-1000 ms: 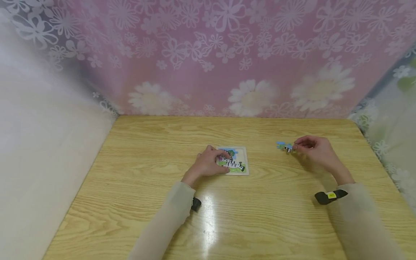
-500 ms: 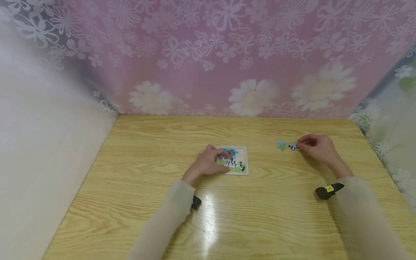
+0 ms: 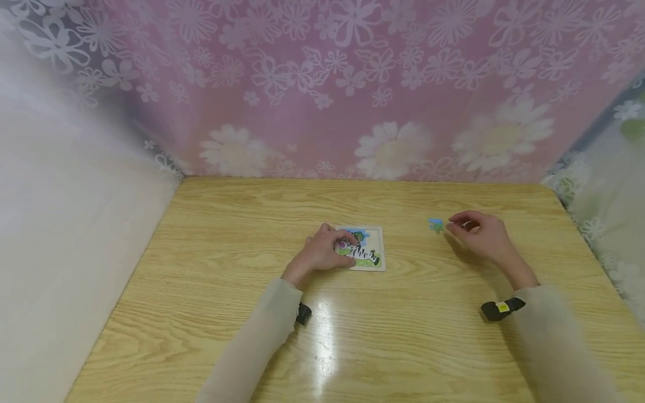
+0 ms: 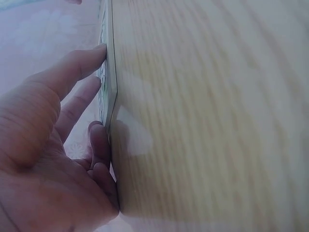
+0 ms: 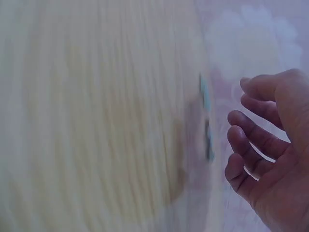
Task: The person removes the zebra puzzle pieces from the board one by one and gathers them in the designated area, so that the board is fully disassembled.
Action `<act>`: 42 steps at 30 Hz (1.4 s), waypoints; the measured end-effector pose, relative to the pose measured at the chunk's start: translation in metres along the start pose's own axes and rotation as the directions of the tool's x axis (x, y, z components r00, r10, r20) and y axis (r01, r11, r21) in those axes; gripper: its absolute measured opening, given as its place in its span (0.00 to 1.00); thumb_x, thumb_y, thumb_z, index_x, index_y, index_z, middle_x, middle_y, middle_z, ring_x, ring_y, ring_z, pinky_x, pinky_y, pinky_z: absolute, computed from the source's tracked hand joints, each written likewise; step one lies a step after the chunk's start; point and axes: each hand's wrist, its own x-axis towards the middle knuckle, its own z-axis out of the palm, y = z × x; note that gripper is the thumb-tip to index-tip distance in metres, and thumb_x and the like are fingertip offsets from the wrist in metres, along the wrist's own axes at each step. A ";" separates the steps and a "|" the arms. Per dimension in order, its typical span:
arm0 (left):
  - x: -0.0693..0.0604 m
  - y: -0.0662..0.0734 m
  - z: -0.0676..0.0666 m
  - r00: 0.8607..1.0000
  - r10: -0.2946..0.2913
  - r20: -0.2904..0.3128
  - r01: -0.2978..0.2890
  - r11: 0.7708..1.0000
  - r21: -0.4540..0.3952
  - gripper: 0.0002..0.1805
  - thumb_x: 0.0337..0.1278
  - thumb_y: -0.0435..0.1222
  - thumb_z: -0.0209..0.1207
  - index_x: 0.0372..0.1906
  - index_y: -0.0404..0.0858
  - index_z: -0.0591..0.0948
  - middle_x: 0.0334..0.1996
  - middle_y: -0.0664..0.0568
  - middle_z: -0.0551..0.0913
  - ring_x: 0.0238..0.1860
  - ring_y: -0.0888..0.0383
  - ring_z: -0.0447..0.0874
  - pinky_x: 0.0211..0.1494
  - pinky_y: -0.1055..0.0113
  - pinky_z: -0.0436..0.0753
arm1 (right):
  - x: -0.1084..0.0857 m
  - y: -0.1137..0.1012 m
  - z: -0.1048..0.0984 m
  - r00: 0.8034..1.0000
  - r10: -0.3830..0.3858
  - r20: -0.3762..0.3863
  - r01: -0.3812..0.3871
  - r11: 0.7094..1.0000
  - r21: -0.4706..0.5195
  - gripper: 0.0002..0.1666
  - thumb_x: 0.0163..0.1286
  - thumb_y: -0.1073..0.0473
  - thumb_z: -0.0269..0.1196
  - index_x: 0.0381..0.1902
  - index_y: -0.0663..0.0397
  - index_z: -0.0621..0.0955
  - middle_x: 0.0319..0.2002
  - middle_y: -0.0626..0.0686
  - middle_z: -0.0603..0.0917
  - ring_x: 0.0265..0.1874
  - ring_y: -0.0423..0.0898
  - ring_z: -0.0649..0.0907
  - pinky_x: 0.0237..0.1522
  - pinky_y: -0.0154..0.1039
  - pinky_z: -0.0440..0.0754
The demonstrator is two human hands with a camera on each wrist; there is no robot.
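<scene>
My left hand rests on a small jigsaw board with a zebra picture, thumb and forefinger spread over its left part. In the left wrist view, the thumb touches the board's face, and other fingers bend against its edge. My right hand hovers low at the right, just beside a blue and green puzzle piece. Two pieces lie on the table in the right wrist view: a teal piece and a darker piece. The fingers of that hand are loosely bent, with nothing visible between them.
The wooden table reaches back to a pink flowered curtain. A pale wall borders the left side, and a flowered cloth hangs along the right. Glare shows on the tabletop near the front.
My right hand shifted right with a black-and-white piece, parting it from the blue and green piece, then moved back left, covering that spot in the head view. The left hand stayed put.
</scene>
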 end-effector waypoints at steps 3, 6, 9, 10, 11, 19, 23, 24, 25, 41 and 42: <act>0.000 0.000 0.000 1.000 -0.005 -0.001 0.005 1.000 -0.001 0.19 0.57 0.48 0.73 0.54 0.56 0.85 0.47 0.51 0.71 0.45 0.55 0.66 0.48 0.56 0.58 | -0.005 -0.017 0.009 0.999 -0.034 0.026 0.033 0.999 0.043 0.15 0.73 0.50 0.66 0.49 0.53 0.86 0.41 0.58 0.88 0.34 0.30 0.79 0.32 0.30 0.78; 0.000 0.000 -0.001 1.000 -0.004 0.001 0.004 1.000 -0.005 0.19 0.56 0.48 0.73 0.54 0.56 0.85 0.47 0.51 0.71 0.45 0.55 0.66 0.48 0.56 0.58 | -0.008 -0.029 0.020 0.996 -0.069 0.052 0.065 0.995 0.081 0.13 0.73 0.51 0.67 0.48 0.52 0.86 0.41 0.55 0.88 0.35 0.33 0.81 0.34 0.30 0.80; 0.000 0.000 0.000 1.000 -0.007 0.005 0.007 1.000 -0.004 0.19 0.56 0.48 0.73 0.53 0.56 0.85 0.48 0.51 0.71 0.46 0.55 0.66 0.48 0.56 0.58 | -0.011 -0.037 0.031 0.990 -0.115 0.088 0.104 0.988 0.112 0.12 0.73 0.53 0.66 0.48 0.52 0.86 0.41 0.54 0.88 0.36 0.35 0.82 0.37 0.30 0.80; 0.000 0.000 0.000 1.000 -0.008 0.006 0.008 1.000 -0.005 0.19 0.56 0.48 0.73 0.53 0.57 0.85 0.48 0.51 0.71 0.46 0.55 0.66 0.48 0.56 0.58 | -0.011 -0.040 0.035 0.986 -0.132 0.098 0.120 0.986 0.120 0.11 0.73 0.54 0.66 0.48 0.53 0.86 0.40 0.53 0.88 0.36 0.35 0.82 0.38 0.30 0.80; 0.000 0.000 0.000 1.000 -0.008 0.006 0.008 1.000 -0.005 0.19 0.56 0.48 0.73 0.54 0.56 0.85 0.48 0.51 0.71 0.46 0.55 0.66 0.48 0.56 0.58 | -0.012 -0.042 0.038 0.984 -0.145 0.107 0.131 0.983 0.130 0.11 0.73 0.55 0.67 0.48 0.54 0.86 0.40 0.53 0.88 0.36 0.36 0.82 0.38 0.30 0.80; 0.000 0.002 -0.001 1.000 -0.012 0.012 0.012 1.000 0.000 0.19 0.56 0.48 0.73 0.53 0.56 0.84 0.47 0.51 0.71 0.45 0.55 0.66 0.47 0.57 0.58 | -0.013 -0.065 0.062 0.965 -0.201 0.169 0.175 0.973 0.152 0.11 0.69 0.58 0.70 0.47 0.54 0.87 0.39 0.51 0.89 0.36 0.38 0.84 0.39 0.32 0.82; 0.000 0.003 -0.002 1.000 -0.015 0.015 0.015 1.000 0.019 0.20 0.55 0.48 0.73 0.53 0.56 0.85 0.46 0.51 0.72 0.44 0.54 0.66 0.46 0.57 0.59 | -0.013 -0.074 0.073 0.953 -0.224 0.202 0.200 0.971 0.135 0.13 0.67 0.57 0.71 0.48 0.55 0.86 0.42 0.52 0.89 0.40 0.43 0.85 0.43 0.36 0.82; 0.000 0.003 -0.002 1.000 -0.015 0.016 0.015 1.000 0.025 0.20 0.56 0.49 0.73 0.53 0.56 0.85 0.45 0.51 0.72 0.44 0.54 0.66 0.46 0.57 0.59 | -0.012 -0.077 0.076 0.951 -0.228 0.211 0.204 0.971 0.127 0.14 0.67 0.57 0.71 0.48 0.55 0.86 0.43 0.52 0.89 0.41 0.44 0.86 0.44 0.38 0.83; 0.000 0.003 -0.002 1.000 -0.013 0.015 0.013 0.999 0.032 0.20 0.55 0.49 0.73 0.53 0.56 0.84 0.44 0.51 0.73 0.43 0.55 0.66 0.46 0.58 0.59 | -0.012 -0.078 0.078 0.949 -0.226 0.219 0.204 0.972 0.117 0.14 0.67 0.56 0.72 0.49 0.54 0.86 0.43 0.51 0.89 0.43 0.45 0.86 0.46 0.39 0.83; 0.004 -0.002 -0.003 1.000 -0.001 0.030 0.000 1.000 0.010 0.22 0.54 0.50 0.75 0.55 0.58 0.84 0.33 0.55 0.76 0.35 0.57 0.70 0.48 0.57 0.60 | -0.005 -0.100 0.095 0.921 -0.244 0.305 0.247 0.969 0.029 0.16 0.62 0.54 0.76 0.46 0.52 0.88 0.39 0.51 0.81 0.37 0.43 0.77 0.41 0.39 0.75; 0.004 -0.002 -0.004 1.000 -0.002 0.029 0.002 1.000 0.007 0.22 0.54 0.50 0.75 0.55 0.58 0.84 0.33 0.55 0.76 0.35 0.57 0.70 0.48 0.57 0.60 | -0.005 -0.100 0.095 0.922 -0.241 0.304 0.242 0.970 0.034 0.16 0.62 0.54 0.76 0.46 0.53 0.88 0.39 0.51 0.81 0.37 0.43 0.77 0.41 0.39 0.75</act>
